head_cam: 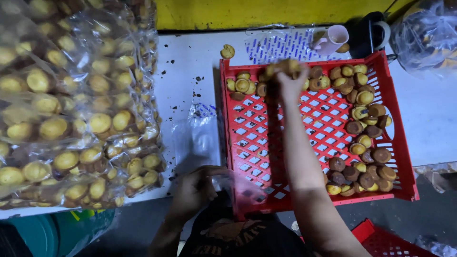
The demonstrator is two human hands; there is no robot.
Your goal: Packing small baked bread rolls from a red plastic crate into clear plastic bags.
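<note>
Right hand [285, 78]: reaching into red slotted plastic crate [304, 190] on white bench [190, 57], clamping around clutch of small round golden-brown cakes [284, 66] at far rim. Left hand [195, 190]: pinching open clear plastic bag [235, 185] at crate's near corner. Stacked clear bags of same cakes [71, 109] lying at left.

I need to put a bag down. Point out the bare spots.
The red crate's middle floor is bare between the cakes along its right side and its left wall. White table is bare between the crate and the bagged cakes. The crate's far edge is crowded around the right hand.
</note>
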